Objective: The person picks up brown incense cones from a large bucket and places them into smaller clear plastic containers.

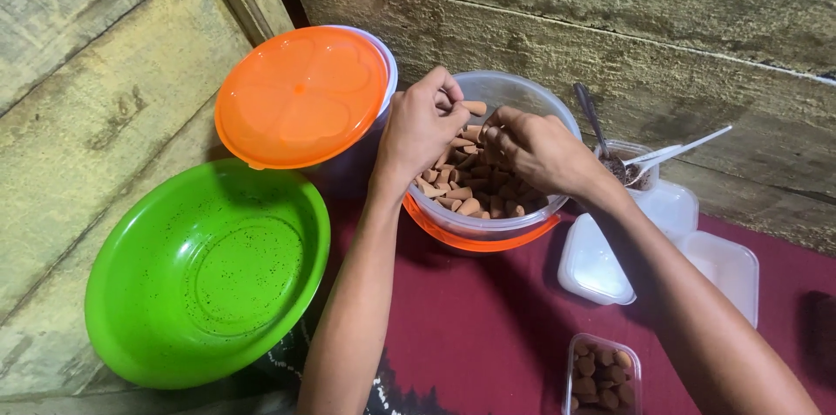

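Hands: left pinching a cone, right curled w/ cones over tub.

Rough, weathered wooden planks behind and to the left, grey-brown and cracked along the grain. Below, spread flat, a dark red cloth. Lit softly and evenly, without hard shadows.

**Bare arms, bare hands**

Two slim forearms come up from the lower edge of the view, both uncovered along all that shows; no sleeve or cuff is in sight. The left hand and right hand wear no gloves. No ring, watch or band shows on fingers or wrists. The visible fingernails are short and unpainted.
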